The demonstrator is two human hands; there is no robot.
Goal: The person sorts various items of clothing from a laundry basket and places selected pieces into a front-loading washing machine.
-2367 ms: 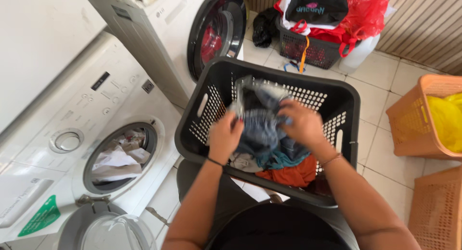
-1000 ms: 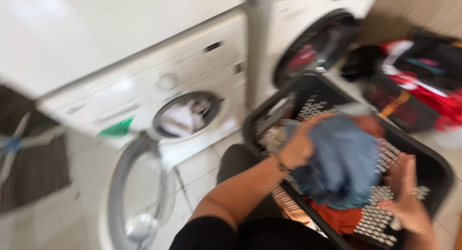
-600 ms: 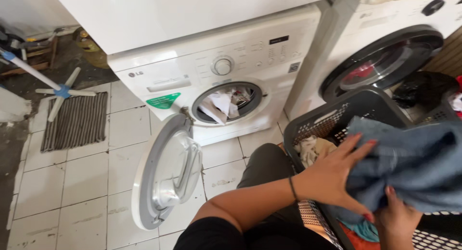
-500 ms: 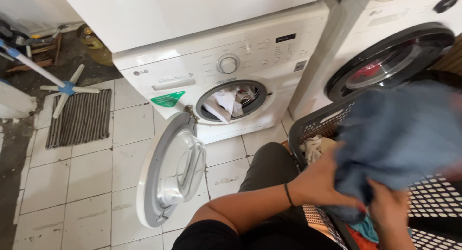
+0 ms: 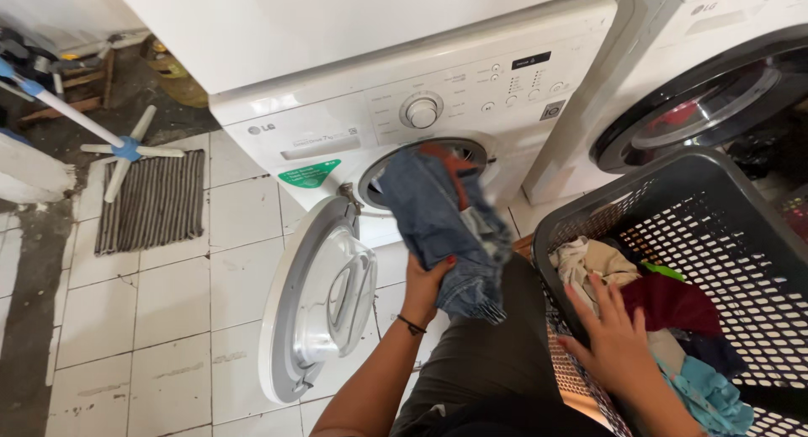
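My left hand [image 5: 425, 287] is closed around a bundle of blue denim clothing [image 5: 442, 226], fingers curled tight into the cloth near its lower edge, and I hold it up in front of the round opening [image 5: 421, 172] of the white front-loading washing machine [image 5: 404, 109]. The bundle's top end, with a strip of red-orange fabric showing at about twelve o'clock from my hand, covers most of that opening (whether it already touches the drum rim I cannot tell, since the cloth hides it). A thin dark band sits on my left wrist. The machine's door [image 5: 324, 298] hangs swung wide open at about nine o'clock from my left hand, its clear bowl facing up and out over the pale floor tiles [image 5: 168, 302]. My right hand [image 5: 610, 340] is at about four o'clock from the left one, fingers spread and loose, gripping nothing, resting on the heap of clothes inside the black perforated laundry basket [image 5: 741, 260]; its fingertips touch a beige piece [image 5: 593, 264] and lie just beside a dark maroon one [image 5: 673, 302], with a light turquoise garment [image 5: 707, 395] at about five o'clock from it. A second washer with a dark round door [image 5: 715, 109] stands at about one o'clock from the basket.
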